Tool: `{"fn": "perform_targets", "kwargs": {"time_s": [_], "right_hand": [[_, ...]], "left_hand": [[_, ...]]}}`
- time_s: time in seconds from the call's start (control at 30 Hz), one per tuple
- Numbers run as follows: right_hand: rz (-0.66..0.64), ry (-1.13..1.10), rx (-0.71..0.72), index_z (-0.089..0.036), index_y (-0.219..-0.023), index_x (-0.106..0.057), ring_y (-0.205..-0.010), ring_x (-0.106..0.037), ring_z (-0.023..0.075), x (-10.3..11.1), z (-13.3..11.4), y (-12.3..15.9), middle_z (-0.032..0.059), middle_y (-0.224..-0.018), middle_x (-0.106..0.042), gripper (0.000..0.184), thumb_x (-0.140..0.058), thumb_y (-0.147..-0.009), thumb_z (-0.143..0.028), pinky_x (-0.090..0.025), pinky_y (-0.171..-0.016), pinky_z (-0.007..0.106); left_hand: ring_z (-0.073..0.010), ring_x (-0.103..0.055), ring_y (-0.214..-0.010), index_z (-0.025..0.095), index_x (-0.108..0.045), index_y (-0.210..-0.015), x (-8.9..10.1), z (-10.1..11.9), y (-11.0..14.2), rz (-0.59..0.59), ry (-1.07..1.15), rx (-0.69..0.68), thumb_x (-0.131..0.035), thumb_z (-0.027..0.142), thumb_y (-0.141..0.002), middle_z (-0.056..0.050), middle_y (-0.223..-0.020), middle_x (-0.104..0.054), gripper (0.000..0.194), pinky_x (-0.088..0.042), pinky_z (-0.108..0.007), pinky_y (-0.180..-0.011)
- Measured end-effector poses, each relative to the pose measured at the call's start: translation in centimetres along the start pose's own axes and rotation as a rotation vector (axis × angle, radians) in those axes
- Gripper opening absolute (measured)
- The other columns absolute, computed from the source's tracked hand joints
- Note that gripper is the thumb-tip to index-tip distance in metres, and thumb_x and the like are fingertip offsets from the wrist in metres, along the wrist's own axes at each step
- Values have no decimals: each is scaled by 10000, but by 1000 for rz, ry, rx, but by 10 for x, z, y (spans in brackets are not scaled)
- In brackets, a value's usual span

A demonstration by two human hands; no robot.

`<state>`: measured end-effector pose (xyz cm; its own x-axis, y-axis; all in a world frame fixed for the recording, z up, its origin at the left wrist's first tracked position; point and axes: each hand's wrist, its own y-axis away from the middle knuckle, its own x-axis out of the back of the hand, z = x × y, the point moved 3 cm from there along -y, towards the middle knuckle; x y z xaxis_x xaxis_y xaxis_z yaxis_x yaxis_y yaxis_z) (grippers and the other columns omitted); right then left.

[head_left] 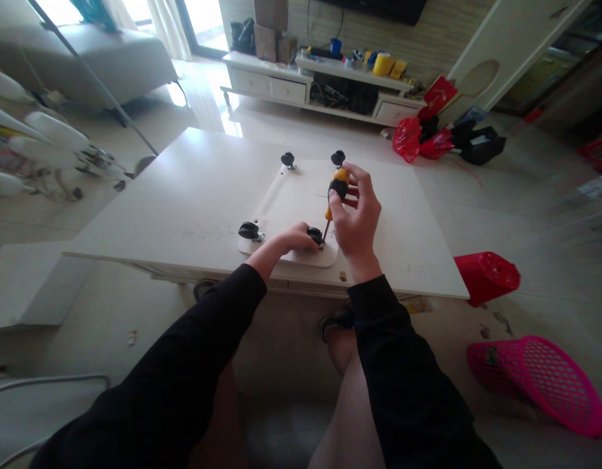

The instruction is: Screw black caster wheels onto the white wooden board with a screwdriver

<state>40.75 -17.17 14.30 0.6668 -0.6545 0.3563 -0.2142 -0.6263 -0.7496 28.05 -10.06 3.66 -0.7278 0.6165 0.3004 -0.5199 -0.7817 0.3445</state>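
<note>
A white board (286,205) with rounded corners lies on the white table, a black caster wheel at each corner. My right hand (357,212) is wrapped round the yellow and black handle of a screwdriver (338,186). The screwdriver stands nearly upright, its tip down at the base of the near right caster (314,235). My left hand (300,238) grips that same caster from the left; part of its fingers is hidden. The near left caster (249,230), far left caster (288,159) and far right caster (338,157) point upward, untouched.
The white table (184,189) stands before my knees. A red bin (491,275) and a pink mesh basket (540,381) are on the floor to the right. Beyond the table is a low white cabinet (266,85), with red bags (408,138) beside it.
</note>
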Motion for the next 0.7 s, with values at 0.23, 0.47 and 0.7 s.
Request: {"fn": "perform_targets", "kwargs": {"time_s": [0.23, 0.47, 0.7], "right_hand": [[-14, 5, 41, -317, -1229, -600, -943, -662, 170, 1, -4, -2, 40, -1161, -674, 338, -670, -901, -269, -624, -677, 304], [-104, 15, 47, -335, -1342, -558, -981, -670, 163, 2, -3, -2, 34, -1279, -697, 465, -503, -923, -140, -643, -785, 333], [-61, 47, 64, -319, -1299, -599, -961, -662, 166, 5, -4, -4, 50, -1214, -688, 362, -587, -948, -234, -630, -700, 300]], "left_hand": [[-210, -642, -760, 165, -723, -862, 0, 2, 0, 1, -59, 32, -888, 202, -507, -40, -771, -713, 393, -499, -307, -691], [-224, -654, -797, 165, -724, -904, 1, 2, -1, 22, -70, 42, -888, 192, -502, -40, -779, -717, 435, -504, -309, -707], [-232, -665, -813, 171, -734, -953, 0, 0, -2, -11, -16, 16, -898, 209, -497, -36, -786, -728, 486, -517, -318, -734]]}}
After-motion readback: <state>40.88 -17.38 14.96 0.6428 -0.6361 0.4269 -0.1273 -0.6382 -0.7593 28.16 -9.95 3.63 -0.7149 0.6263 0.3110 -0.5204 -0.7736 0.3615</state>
